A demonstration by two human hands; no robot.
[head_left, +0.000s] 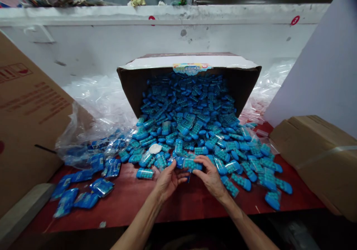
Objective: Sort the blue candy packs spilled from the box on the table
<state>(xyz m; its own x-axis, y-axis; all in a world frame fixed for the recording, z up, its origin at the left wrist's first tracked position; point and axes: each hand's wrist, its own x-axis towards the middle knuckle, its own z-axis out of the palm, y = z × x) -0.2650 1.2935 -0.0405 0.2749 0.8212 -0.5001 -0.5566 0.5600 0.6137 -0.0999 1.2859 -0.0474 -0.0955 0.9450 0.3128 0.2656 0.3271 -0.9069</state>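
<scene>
Blue case (190,164) sits between the two, pinched in the right hand (208,173); left hand (169,179) grips a packet (179,162) beside it. I'd go light, pile (185,121) just beyond.

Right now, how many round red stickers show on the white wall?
2: the left sticker, above the open box, and the right sticker, marked 3. Others may be hidden.

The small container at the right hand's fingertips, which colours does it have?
The container is teal and blue, seen in the head view.
</scene>
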